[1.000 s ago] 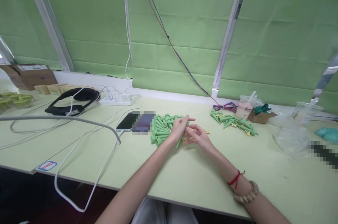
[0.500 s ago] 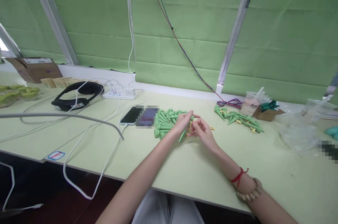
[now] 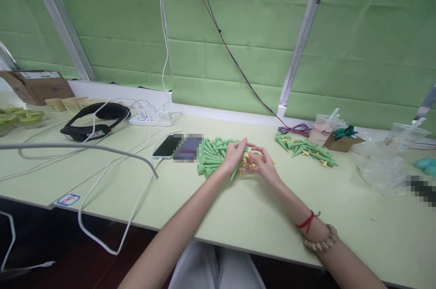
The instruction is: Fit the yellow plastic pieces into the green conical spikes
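Observation:
My left hand [image 3: 235, 154] is closed around a green plastic spike [image 3: 234, 173], whose pointed end slants down toward me. To its left lies a pile of similar green spikes [image 3: 211, 158], with hollow round heads and tapering tips. My right hand [image 3: 265, 164] is just right of the left one, its thumb and fingers curved but apart. Small yellow plastic pieces [image 3: 240, 172] lie under and between the two hands, partly hidden by the fingers. Whether the right fingertips touch one of them I cannot make out.
More green spikes with yellow pieces fitted [image 3: 306, 150] lie to the right. Behind them stand a drink cup [image 3: 319, 131] and a small cardboard box [image 3: 342, 143]. A phone [image 3: 167, 147], a black headset-like device [image 3: 93, 122], a power strip [image 3: 151, 119] and loose white cables occupy the left.
My right hand's fingers have spread from a pinch beside the green spike. The left hand keeps hold of the spike. The whole view has shifted slightly.

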Motion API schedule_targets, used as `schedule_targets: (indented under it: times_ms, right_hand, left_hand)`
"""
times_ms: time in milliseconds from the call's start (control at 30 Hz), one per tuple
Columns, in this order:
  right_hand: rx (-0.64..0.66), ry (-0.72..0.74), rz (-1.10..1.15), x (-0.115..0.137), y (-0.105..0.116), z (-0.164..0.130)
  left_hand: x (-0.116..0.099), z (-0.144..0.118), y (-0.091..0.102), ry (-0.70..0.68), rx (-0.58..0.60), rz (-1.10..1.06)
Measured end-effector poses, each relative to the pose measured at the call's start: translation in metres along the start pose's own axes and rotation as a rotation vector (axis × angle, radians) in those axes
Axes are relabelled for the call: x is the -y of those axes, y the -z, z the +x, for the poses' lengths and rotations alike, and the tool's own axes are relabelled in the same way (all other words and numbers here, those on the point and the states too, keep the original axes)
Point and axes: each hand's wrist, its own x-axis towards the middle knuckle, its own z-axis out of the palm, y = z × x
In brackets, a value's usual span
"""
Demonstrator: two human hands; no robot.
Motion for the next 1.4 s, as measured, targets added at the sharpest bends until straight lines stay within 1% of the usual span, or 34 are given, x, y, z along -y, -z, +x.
schedule_targets:
  times_ms: [67,100,167,233,267,400,433,467,500,567,633,700,833,900,933,1067,1100,1133,1167,1200,1267,1333,1367,1400]
  right_hand:
    - [0.025,-0.172,0.08,0.002,0.003,0.002]
    - [0.052,-0.229,0.099,0.003,0.005,0.002]
    - [0.102,-0.266,0.107,0.003,0.009,0.003]
    - [0.113,-0.228,0.074,0.001,0.011,0.004]
    - [0.103,-0.178,0.029,-0.001,0.012,0.004]
    - [-0.038,0.158,-0.249,-0.006,0.009,0.004]
    - [-0.054,0.203,-0.279,-0.006,0.008,0.004]
    - [-0.051,0.207,-0.277,-0.006,0.007,0.004]
    - [-0.031,0.171,-0.252,-0.006,0.007,0.003]
    - [0.023,0.049,-0.184,-0.004,0.006,0.002]
    - [0.042,-0.038,-0.134,-0.002,0.006,0.002]
    - [0.048,-0.059,-0.106,-0.001,0.006,0.003]
    - [0.053,-0.034,-0.084,-0.002,0.005,0.003]
    - [0.051,0.018,-0.122,-0.003,0.004,0.002]
    - [0.047,0.074,-0.174,-0.003,0.004,0.001]
    - [0.019,0.394,-0.488,-0.002,0.003,-0.004]
    - [0.02,0.435,-0.525,-0.002,0.002,-0.004]
    - [0.019,0.442,-0.524,-0.001,0.002,-0.004]
    - [0.01,0.415,-0.489,0.0,0.002,-0.004]
    - [-0.003,0.351,-0.428,0.0,0.002,-0.003]
    - [-0.005,0.144,-0.287,0.001,0.003,-0.001]
    - [0.033,-0.034,-0.189,0.001,0.004,0.001]
    - [0.061,-0.073,-0.168,0.001,0.005,0.002]
    - [0.081,-0.064,-0.167,0.001,0.006,0.002]
  left_hand:
    - [0.0,0.0,0.001,-0.064,-0.009,0.051]
    - [0.0,0.001,0.001,-0.092,-0.01,0.084]
    - [0.0,0.002,0.002,-0.15,0.007,0.148]
    - [0.001,0.003,0.003,-0.19,0.029,0.19]
    - [0.002,0.004,0.003,-0.193,0.032,0.202]
    - [0.007,0.006,0.003,-0.147,-0.02,0.2]
    - [0.007,0.006,0.003,-0.136,-0.034,0.189]
    - [0.008,0.005,0.002,-0.128,-0.045,0.177]
    - [0.008,0.005,0.002,-0.123,-0.048,0.167]
    - [0.008,0.004,0.001,-0.119,-0.031,0.157]
    - [0.009,0.003,-0.001,-0.121,-0.011,0.16]
    - [0.01,0.002,-0.002,-0.124,-0.005,0.179]
    - [0.012,0.004,-0.002,-0.126,-0.027,0.215]
    - [0.013,0.005,-0.001,-0.118,-0.043,0.217]
    - [0.013,0.005,0.0,-0.108,-0.058,0.218]
    - [0.011,0.006,0.0,-0.052,-0.107,0.197]
    - [0.01,0.005,0.0,-0.051,-0.099,0.175]
    - [0.009,0.005,0.0,-0.056,-0.082,0.149]
    - [0.008,0.004,0.0,-0.062,-0.064,0.123]
    - [0.008,0.004,-0.001,-0.067,-0.049,0.102]
    - [0.006,0.003,-0.001,-0.08,-0.034,0.089]
    - [0.006,0.003,-0.001,-0.111,-0.044,0.101]
    - [0.006,0.003,-0.001,-0.124,-0.047,0.109]
    - [0.006,0.003,-0.001,-0.129,-0.048,0.114]
